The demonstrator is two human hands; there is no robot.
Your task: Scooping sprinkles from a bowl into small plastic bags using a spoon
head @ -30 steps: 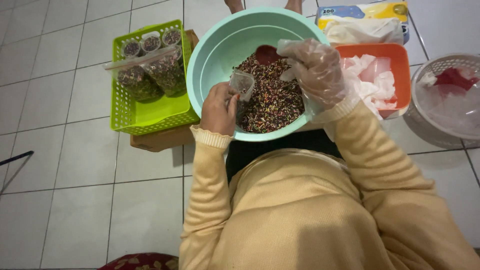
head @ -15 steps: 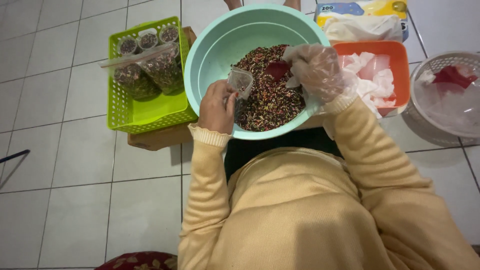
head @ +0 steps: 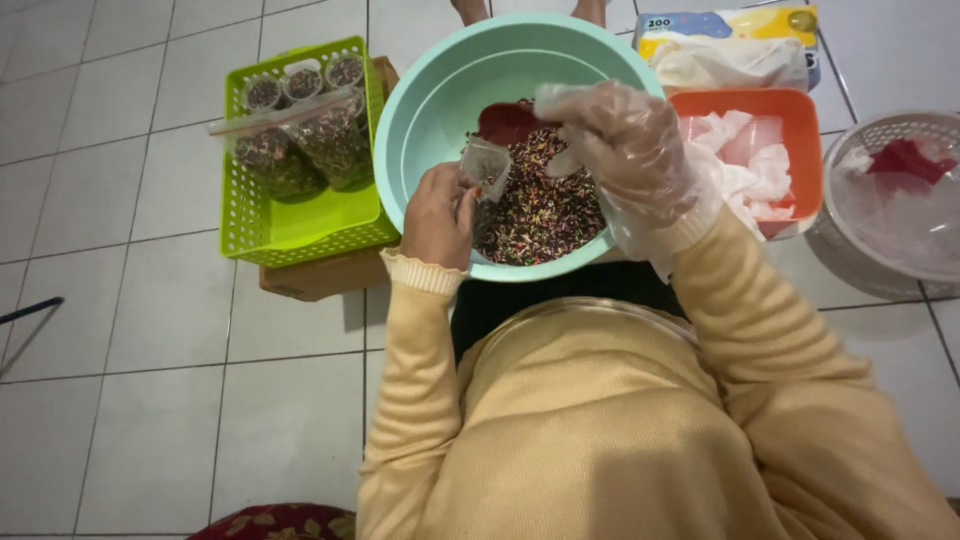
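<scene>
Scoop had lifted loaded beside small bag; left hand pinched bag, gloved right hand gripped scoop over teal bowl.

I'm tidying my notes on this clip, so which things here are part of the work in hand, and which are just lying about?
In use:
left hand holding small clear bag
gloved right hand with red scoop
teal bowl of mixed grains
green basket of filled bags

Lying about:
tissue box
orange tub
white basket
</scene>
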